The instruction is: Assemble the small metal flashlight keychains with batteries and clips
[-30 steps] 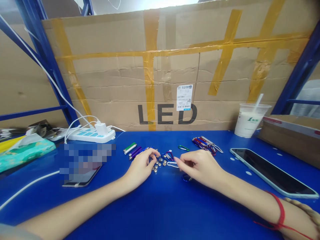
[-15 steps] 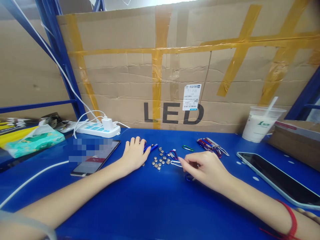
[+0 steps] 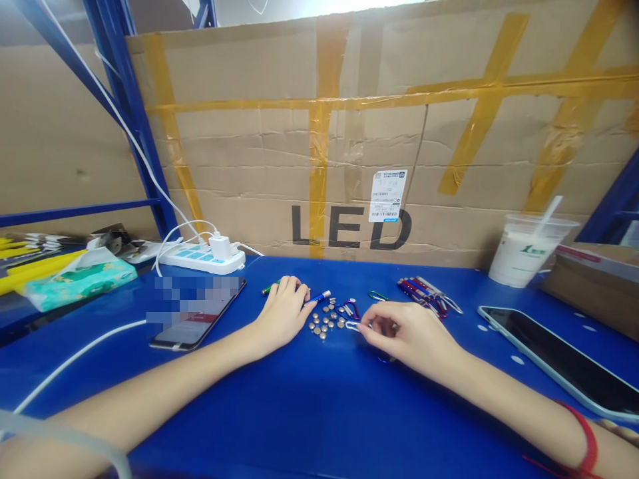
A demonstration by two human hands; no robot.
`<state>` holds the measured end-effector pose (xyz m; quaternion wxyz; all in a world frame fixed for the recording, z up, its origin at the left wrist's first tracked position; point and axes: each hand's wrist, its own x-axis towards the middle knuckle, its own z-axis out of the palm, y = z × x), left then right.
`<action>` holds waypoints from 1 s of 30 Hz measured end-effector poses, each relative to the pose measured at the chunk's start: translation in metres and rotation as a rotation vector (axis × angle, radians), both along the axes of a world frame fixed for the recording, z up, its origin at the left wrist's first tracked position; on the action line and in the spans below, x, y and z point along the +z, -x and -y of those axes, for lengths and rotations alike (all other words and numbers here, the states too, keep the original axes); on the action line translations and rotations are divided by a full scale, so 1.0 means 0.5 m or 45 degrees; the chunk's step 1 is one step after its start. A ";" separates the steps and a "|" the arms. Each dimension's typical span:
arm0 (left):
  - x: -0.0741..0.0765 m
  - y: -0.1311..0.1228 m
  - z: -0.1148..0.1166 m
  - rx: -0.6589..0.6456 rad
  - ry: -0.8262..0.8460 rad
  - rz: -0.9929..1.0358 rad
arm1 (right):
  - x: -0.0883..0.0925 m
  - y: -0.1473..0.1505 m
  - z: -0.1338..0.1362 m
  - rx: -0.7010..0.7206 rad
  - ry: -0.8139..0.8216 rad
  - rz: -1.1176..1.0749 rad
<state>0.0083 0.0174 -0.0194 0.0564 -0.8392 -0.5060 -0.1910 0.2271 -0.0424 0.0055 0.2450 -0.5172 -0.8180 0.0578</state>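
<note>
My left hand (image 3: 283, 315) has its fingers closed on a blue pen-like tube (image 3: 318, 297) whose silver end points right. A green piece (image 3: 270, 288) shows behind its knuckles. My right hand (image 3: 407, 329) pinches a silver carabiner (image 3: 352, 326) between thumb and forefinger. Between the hands lie several small round silver cells (image 3: 323, 321), with a red and blue carabiner (image 3: 351, 309) beside them. A green carabiner (image 3: 378, 296) lies behind my right hand. Farther right is a bundle of red, blue and silver tubes (image 3: 422, 295) with carabiners. Something blue is partly hidden under my right hand.
A phone (image 3: 200, 319) and a white power strip (image 3: 200, 257) are at the left, near a tissue pack (image 3: 82, 283). At the right are another phone (image 3: 559, 352), a plastic cup (image 3: 526, 253) and a cardboard box (image 3: 594, 279). Large cardboard (image 3: 249, 166) stands behind.
The blue tube at my left hand has turned and sticks out farther right, and the green piece now shows. My right hand still pinches the silver carabiner. The view has shifted slightly.
</note>
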 end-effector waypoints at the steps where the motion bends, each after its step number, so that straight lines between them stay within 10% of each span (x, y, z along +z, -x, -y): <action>1: -0.001 0.000 -0.001 -0.002 -0.010 0.036 | -0.001 -0.001 -0.001 -0.002 0.020 0.001; 11: 0.030 -0.029 0.049 -0.267 0.097 0.672 | -0.014 -0.003 -0.002 0.355 -0.003 0.182; 30: 0.020 -0.035 0.044 -0.341 0.414 1.030 | -0.023 -0.013 -0.023 0.340 -0.156 0.179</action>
